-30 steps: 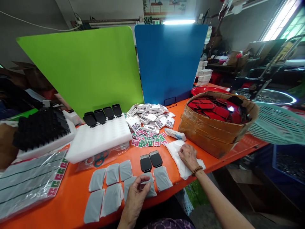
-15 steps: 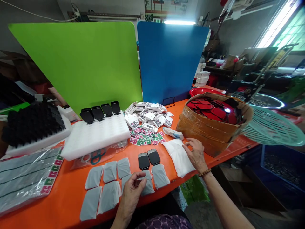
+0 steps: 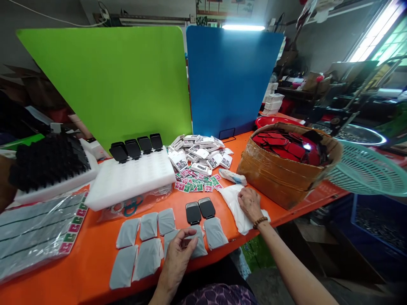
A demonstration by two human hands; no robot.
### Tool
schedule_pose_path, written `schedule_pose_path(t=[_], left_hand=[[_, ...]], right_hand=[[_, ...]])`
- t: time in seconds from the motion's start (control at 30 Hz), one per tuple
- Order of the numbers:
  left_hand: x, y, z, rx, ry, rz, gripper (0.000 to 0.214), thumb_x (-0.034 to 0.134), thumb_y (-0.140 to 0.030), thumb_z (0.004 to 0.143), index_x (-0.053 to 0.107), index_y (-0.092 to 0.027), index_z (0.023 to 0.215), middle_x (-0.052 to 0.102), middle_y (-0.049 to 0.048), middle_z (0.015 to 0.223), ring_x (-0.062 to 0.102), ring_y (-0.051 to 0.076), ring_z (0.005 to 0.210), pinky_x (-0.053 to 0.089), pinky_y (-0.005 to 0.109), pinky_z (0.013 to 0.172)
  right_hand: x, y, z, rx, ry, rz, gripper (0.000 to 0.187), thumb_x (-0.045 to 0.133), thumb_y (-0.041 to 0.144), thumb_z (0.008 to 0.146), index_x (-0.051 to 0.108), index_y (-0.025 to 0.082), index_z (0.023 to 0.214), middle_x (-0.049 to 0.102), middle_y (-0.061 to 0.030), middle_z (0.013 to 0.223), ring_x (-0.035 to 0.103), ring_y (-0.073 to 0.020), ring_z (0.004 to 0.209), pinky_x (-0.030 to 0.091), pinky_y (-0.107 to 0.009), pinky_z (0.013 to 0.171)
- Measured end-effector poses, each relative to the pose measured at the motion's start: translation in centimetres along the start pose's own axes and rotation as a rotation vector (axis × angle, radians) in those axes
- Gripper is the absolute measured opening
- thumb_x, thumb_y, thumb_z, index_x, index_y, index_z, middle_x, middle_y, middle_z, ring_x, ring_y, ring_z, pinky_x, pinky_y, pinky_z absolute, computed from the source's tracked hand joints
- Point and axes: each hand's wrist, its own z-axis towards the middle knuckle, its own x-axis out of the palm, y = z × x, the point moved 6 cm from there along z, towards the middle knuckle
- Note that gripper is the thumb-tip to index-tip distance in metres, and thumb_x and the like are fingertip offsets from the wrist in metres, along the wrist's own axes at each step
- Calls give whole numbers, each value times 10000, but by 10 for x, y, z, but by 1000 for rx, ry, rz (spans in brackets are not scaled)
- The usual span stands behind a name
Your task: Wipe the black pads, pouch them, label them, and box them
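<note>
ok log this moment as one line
left hand: on grey fabric pouch | right hand: flat on white cloth | surface: orange table

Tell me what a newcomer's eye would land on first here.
The green panel and blue panel standing side by side at the back of the orange table. Next, the brown basket of red and black pieces at the right. Nearer, the left hand touches a grey pouch; the right hand rests on a white cloth.

no text can be read: the print on the small white boxes (image 3: 200, 154) and the pink and green packets (image 3: 195, 183) just before them is too small
</note>
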Motion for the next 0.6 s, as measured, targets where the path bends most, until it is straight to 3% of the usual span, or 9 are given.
schedule_pose_path(t=[0.1,0.2,0.33,0.47,0.6], left_hand=[[1,0,-1,14,9,1,438,701,-514,674,665,-172,945,697,49,838,638,212,831,477,297,751],[1,1,0,31,11,-4,423,705,-505,685,672,-173,945,693,42,826,625,197,794,480,291,735],[3,1,3,28,18,-35,443,723,-527,666,679,-179,937,696,51,849,629,201,800,486,296,739],[15,-11,3,36,44,-59,489,693,-585,685,671,-171,944,693,93,974,626,233,928,470,326,846],[27,-32,-1,93,61,-135,617,581,-675,737,620,-172,1092,639,133,1175,575,255,1079,419,347,952]], right_hand=[[1,-3,2,17,-36,28,135,478,122,781,586,171,717,638,-100,863,514,-247,891,353,-365,790],[-8,-6,-1,25,-100,66,90,491,156,770,551,186,709,640,-106,970,518,-252,960,367,-370,820],[-48,-1,-11,26,-267,236,95,479,207,801,512,206,712,636,-110,1044,534,-253,1022,391,-407,890],[-98,36,-30,-71,-390,473,73,526,224,829,529,216,757,628,-109,1049,559,-246,1031,423,-423,912],[-115,93,-56,-202,-355,589,77,546,151,819,540,223,792,615,-108,1084,563,-250,1070,435,-451,938]])
